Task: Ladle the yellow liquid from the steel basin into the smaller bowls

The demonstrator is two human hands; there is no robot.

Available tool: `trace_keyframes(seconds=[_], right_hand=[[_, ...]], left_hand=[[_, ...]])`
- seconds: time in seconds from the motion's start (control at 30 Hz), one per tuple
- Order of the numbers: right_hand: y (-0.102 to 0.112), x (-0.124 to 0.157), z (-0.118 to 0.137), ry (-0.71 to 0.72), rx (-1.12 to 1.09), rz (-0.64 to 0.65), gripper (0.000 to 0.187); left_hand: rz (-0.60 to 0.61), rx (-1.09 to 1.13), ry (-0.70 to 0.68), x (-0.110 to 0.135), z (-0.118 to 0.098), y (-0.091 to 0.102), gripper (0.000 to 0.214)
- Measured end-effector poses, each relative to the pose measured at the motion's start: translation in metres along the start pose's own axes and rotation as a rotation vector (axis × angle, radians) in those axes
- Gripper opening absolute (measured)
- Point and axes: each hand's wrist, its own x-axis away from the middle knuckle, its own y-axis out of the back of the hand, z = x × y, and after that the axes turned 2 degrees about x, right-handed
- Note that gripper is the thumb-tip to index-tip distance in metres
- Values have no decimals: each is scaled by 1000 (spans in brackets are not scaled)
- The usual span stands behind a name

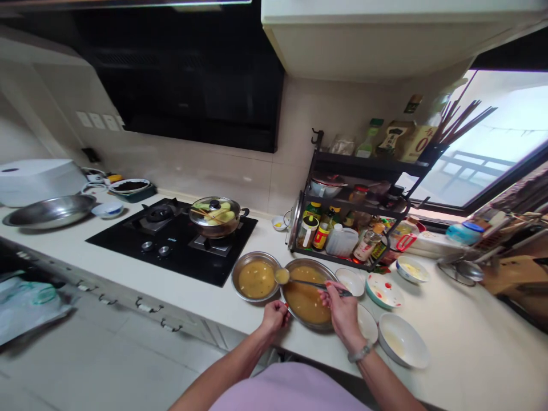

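Note:
My right hand (341,311) is closed round the dark handle of a ladle (281,276). The ladle's bowl, full of yellowish-brown liquid, hangs over the place where two metal bowls meet. Under the handle sits the larger metal bowl (306,297), holding brown liquid with pale bits. Left of it stands the smaller metal bowl (256,278) with similar liquid. At the near-left rim of the larger bowl, my left hand (276,317) has its fingers closed on the edge. Right of my right hand are a small white bowl (350,281) and a white dish partly hidden by my wrist.
A lidded pan (215,217) with chopsticks across it stands on the black gas hob (166,242). A black rack (355,205) of bottles and jars stands behind the bowls. A deep white bowl (403,341) and a patterned bowl (384,290) are at right.

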Motion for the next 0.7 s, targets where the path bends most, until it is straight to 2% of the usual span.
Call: trace_keyframes(seconds=[0.1,0.2,0.37,0.43,0.53,0.7], right_hand=[[-21,-1,-5,55,55,65,38],[-34,4,-10,171,192,183,36],[-33,17,-11,580,464,445,26],[-26,18,-11,732,522,488,26],[-8,14,-15,787,561,409,27],[29,6,-30,588,575,225,26]], left_hand=[[-4,-4,5,0,-1,0,35],[-5,-3,1,0,-3,0,35],[-8,0,-9,1,-4,-1,34],[-8,-2,-12,2,-3,-1,34],[-8,-6,-9,2,-3,-1,34],[-15,-10,1,2,-2,-1,36]])
